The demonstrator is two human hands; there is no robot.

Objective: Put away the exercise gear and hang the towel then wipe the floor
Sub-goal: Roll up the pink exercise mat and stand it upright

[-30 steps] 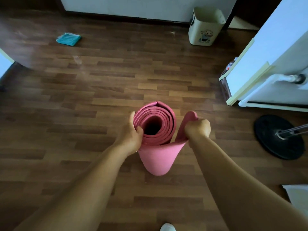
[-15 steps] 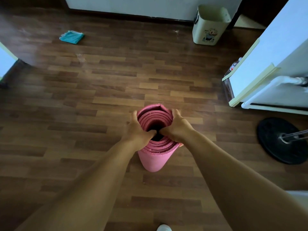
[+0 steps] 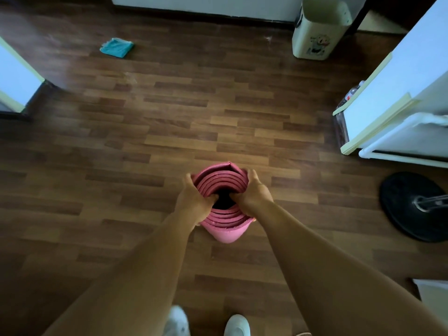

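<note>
A rolled pink mat (image 3: 224, 232) stands on end on the wooden floor (image 3: 169, 132), in the near middle of the room. Both hands grip its top rim. The left hand (image 3: 194, 202) curls round the left side with its thumb hooked into the hollow centre; the right hand (image 3: 254, 195) does the same on the right side, fingers wrapped over the outside of the roll (the coiled layers show between the two hands). A folded teal towel (image 3: 116, 47) lies on the floor far to the left, well apart from the mat. A cream bin (image 3: 317, 30) stands against the far wall to the right. A black weight plate (image 3: 409, 204) on a bar lies flat on the floor at the right, beside white furniture (image 3: 397, 93). Two white shoes (image 3: 237, 324) show at the near edge.
</note>
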